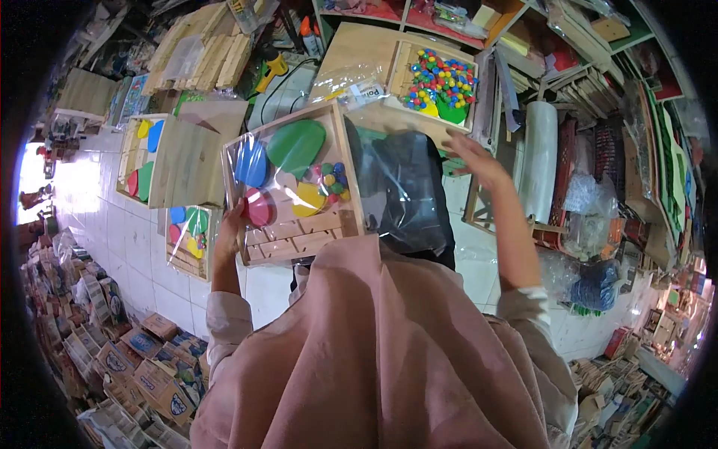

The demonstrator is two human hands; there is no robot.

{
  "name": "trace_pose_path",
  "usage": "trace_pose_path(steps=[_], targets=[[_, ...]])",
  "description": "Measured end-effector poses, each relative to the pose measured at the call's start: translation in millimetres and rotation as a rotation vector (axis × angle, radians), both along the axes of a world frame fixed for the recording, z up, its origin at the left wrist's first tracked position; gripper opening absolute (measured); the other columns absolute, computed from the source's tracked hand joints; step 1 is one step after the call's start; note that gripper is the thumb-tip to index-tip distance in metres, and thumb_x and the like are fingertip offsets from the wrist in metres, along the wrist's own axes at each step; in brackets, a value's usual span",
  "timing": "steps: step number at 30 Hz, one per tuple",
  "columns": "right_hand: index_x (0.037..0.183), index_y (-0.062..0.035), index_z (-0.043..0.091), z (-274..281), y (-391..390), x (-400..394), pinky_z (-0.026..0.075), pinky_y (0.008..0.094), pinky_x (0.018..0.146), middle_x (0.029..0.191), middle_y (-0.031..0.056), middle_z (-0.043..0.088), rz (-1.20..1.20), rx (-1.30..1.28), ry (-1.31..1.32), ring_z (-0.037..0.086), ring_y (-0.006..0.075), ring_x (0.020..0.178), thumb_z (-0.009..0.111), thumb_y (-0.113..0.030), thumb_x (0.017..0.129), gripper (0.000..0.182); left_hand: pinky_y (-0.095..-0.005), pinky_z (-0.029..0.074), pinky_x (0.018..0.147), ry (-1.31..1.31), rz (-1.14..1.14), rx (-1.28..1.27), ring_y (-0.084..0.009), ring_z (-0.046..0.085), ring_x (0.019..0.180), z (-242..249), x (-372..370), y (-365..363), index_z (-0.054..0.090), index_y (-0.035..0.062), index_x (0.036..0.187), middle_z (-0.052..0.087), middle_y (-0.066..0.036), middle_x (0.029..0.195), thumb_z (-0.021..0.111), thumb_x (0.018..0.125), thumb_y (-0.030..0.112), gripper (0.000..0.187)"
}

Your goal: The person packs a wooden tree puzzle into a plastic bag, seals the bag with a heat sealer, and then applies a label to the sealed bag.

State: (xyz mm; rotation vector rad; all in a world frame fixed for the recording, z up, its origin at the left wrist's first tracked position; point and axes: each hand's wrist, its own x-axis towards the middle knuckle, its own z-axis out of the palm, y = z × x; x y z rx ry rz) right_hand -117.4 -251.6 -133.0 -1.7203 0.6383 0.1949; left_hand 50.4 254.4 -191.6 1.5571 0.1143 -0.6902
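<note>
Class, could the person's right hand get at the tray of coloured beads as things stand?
Probably yes: the right hand is open and looks empty, near the tray of coloured beads, with nothing visibly between.

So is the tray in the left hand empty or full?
Not empty: the tray has coloured shapes, small balls and wooden blocks in it, seen through clear plastic.

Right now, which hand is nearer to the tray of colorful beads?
The right hand: it is open, just below the bead tray in view. The left hand is farther off, gripping the wrapped tray at its left edge.
</note>
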Motion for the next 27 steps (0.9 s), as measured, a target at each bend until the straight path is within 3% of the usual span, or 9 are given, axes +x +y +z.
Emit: trace_pose_path(steps=[2, 5, 6, 8, 11, 16, 17, 22, 27], targets=[[0.135, -0.0103, 0.037, -27.5, 1.0, 42.5, 0.038, 0.0464, 0.092, 0.113, 0.0161, 0.058, -0.07, 0.113, 0.161, 0.049, 0.0264, 0.114, 0.054, -0.063, 0.079, 0.079, -0.0293, 0.044, 0.075, -0.007, -0.006, -0.023, -0.0135, 0.057, 0.081, 6.1, 0.2, -4.3, 0.06, 0.0014, 0.103, 0.062, -0.004, 0.093, 0.045, 0.095, 0.031, 0.034], [0.129, -0.0065, 0.042, -26.2, 17.6, 74.4, 0.041, 0.0451, 0.087, 0.109, 0.0109, 0.061, 0.191, 0.533, 0.243, 0.057, 0.0239, 0.1, 0.052, -0.057, 0.084, 0.068, -0.0253, 0.042, 0.071, 0.033, -0.097, 0.271, -0.0112, 0.055, 0.076, 20.4, 7.7, -0.9, 0.063, 0.0024, 0.095, 0.062, -0.001, 0.084, 0.047, 0.094, 0.035, 0.036], [0.122, -0.0044, 0.05, -33.7, 19.0, 79.2, 0.045, 0.0446, 0.085, 0.11, 0.0137, 0.061, 0.211, 0.649, 0.215, 0.06, 0.0263, 0.097, 0.067, -0.041, 0.079, 0.059, -0.0242, 0.042, 0.07, 0.051, -0.075, 0.173, -0.0103, 0.055, 0.076, 17.6, 8.6, -0.2, 0.063, 0.0022, 0.095, 0.061, -0.001, 0.083, 0.046, 0.094, 0.034, 0.036], [0.102, 0.0012, 0.06, -41.8, 19.5, 81.8, 0.052, 0.0369, 0.073, 0.098, 0.0108, 0.064, 0.102, 0.426, 0.046, 0.064, 0.0232, 0.081, 0.068, -0.019, 0.081, 0.031, -0.0221, 0.041, 0.069, 0.098, -0.033, -0.02, -0.0084, 0.053, 0.076, 25.2, -2.2, -13.1, 0.063, 0.0018, 0.095, 0.061, 0.0, 0.082, 0.046, 0.094, 0.034, 0.036], [0.09, 0.0033, 0.062, -15.7, -5.1, 70.2, 0.055, 0.0298, 0.065, 0.086, 0.0083, 0.064, -0.082, 0.518, -0.085, 0.065, 0.0197, 0.071, 0.065, -0.005, 0.08, 0.013, -0.0231, 0.043, 0.073, -0.147, -0.172, 0.188, -0.0083, 0.052, 0.082, 29.5, -12.1, -3.2, 0.058, -0.0007, 0.105, 0.059, -0.003, 0.096, 0.042, 0.096, 0.03, 0.035], [0.09, 0.0016, 0.062, -12.5, -12.9, 50.9, 0.056, 0.033, 0.067, 0.081, 0.0085, 0.063, -0.127, 0.551, -0.109, 0.064, 0.0201, 0.069, 0.063, -0.005, 0.082, 0.011, -0.0251, 0.044, 0.084, -0.092, -0.304, -0.042, -0.0136, 0.055, 0.095, -65.2, 16.2, 37.8, 0.051, -0.0037, 0.118, 0.057, -0.008, 0.11, 0.045, 0.095, 0.026, 0.038], [0.089, 0.0013, 0.062, -16.0, -15.6, 44.9, 0.056, 0.0335, 0.067, 0.081, 0.0087, 0.063, -0.145, 0.555, -0.118, 0.064, 0.0203, 0.069, 0.063, -0.005, 0.082, 0.01, -0.0287, 0.042, 0.089, 0.204, -0.095, -0.196, -0.0166, 0.055, 0.099, -70.0, 17.3, 35.4, 0.054, -0.0055, 0.114, 0.059, -0.01, 0.109, 0.05, 0.092, 0.027, 0.04], [0.093, 0.0014, 0.06, -31.5, -33.3, -7.7, 0.056, 0.0347, 0.066, 0.08, 0.01, 0.063, -0.33, 0.601, -0.087, 0.065, 0.0221, 0.07, 0.062, -0.006, 0.083, 0.013, -0.0347, 0.046, 0.083, -0.009, -0.269, -0.035, -0.021, 0.061, 0.089, -59.8, 24.5, -1.1, 0.065, -0.0034, 0.089, 0.065, -0.012, 0.088, 0.056, 0.087, 0.024, 0.029], [0.096, 0.0035, 0.056, -67.7, -72.2, -76.4, 0.057, 0.0321, 0.063, 0.085, 0.0085, 0.06, -0.669, 0.607, 0.002, 0.063, 0.0226, 0.075, 0.063, -0.004, 0.082, 0.017, -0.0272, 0.049, 0.068, 0.357, -0.322, 0.01, -0.0147, 0.062, 0.082, 3.7, 45.4, -124.2, 0.059, 0.0038, 0.106, 0.064, -0.005, 0.091, 0.058, 0.084, 0.021, 0.028]])
